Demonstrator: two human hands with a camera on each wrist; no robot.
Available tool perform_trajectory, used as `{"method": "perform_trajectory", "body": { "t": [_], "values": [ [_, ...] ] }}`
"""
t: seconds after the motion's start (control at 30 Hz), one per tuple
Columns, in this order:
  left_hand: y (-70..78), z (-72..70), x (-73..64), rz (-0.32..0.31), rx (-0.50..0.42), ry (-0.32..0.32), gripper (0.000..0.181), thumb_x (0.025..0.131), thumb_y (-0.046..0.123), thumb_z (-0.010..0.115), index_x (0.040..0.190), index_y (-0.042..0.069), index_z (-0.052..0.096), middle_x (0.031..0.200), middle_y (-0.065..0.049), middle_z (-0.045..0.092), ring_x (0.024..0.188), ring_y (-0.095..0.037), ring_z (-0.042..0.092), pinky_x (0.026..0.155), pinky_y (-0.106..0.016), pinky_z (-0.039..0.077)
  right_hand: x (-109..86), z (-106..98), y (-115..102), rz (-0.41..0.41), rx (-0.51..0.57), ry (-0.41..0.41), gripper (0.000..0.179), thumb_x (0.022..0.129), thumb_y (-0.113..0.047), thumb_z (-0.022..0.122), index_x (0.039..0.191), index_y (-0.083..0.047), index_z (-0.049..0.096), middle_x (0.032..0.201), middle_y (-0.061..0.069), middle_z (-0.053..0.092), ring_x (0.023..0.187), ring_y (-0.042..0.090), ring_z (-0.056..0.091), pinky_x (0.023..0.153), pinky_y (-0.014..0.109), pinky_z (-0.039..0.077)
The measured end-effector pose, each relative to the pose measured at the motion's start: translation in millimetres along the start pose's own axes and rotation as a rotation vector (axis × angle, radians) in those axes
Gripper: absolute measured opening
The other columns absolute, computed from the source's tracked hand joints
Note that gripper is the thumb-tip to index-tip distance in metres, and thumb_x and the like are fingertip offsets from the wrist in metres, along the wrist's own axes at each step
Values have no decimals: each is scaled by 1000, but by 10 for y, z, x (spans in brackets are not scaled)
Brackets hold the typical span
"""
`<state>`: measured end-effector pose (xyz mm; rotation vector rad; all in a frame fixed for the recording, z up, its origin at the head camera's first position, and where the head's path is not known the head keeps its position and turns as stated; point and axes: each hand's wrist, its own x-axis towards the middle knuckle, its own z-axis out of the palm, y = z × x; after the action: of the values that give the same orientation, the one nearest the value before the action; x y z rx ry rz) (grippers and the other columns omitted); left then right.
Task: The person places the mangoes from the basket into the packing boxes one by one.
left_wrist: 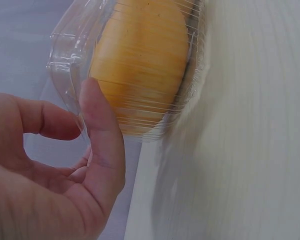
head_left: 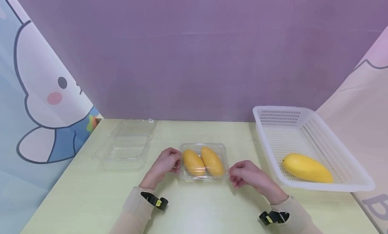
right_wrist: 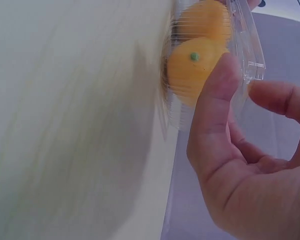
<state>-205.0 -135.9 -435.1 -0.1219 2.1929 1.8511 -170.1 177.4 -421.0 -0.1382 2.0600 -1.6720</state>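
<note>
Two yellow mangoes [head_left: 194, 162] lie side by side, slightly slanted, inside a clear plastic clamshell box [head_left: 203, 145] with its lid down. My left hand [head_left: 166, 161] pinches the rim at the box's left side. In the left wrist view, the box's edge [left_wrist: 65, 65] runs between the thumb and a finger. On the right side, my right hand [head_left: 247, 175] pinches the rim near the front corner. Through the ridged wall, the right wrist view shows a mango [right_wrist: 190, 75] with a small green stem end.
Another clear clamshell box [head_left: 127, 149] stands opened at the back left. To the right, a white perforated basket [head_left: 336, 149] holds a single mango [head_left: 307, 168]. Behind the pale table [head_left: 194, 207] rises a purple backdrop [head_left: 194, 58].
</note>
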Motion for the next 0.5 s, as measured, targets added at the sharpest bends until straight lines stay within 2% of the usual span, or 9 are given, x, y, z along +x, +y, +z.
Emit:
{"method": "perform_trajectory", "body": {
  "t": [0.17, 0.5],
  "values": [
    [-5, 1, -1, -3, -1, 3, 21, 102, 12, 53, 115, -4, 54, 85, -11, 56, 68, -20, 56, 59, -31, 55, 8, 31, 9, 17, -11, -37, 22, 90, -12, 63, 93, 10, 64, 74, 8, 65, 61, 14, 62, 58, 26, 56],
    [-5, 8, 2, 1, 1, -2, 20, 102, 13, 52, 114, -3, 54, 84, -11, 55, 68, -20, 56, 59, -31, 55, 24, 84, 52, 52, 50, -77, 16, 91, -12, 57, 79, -2, 62, 67, 2, 60, 54, 11, 56, 50, 22, 50]
  ]
}}
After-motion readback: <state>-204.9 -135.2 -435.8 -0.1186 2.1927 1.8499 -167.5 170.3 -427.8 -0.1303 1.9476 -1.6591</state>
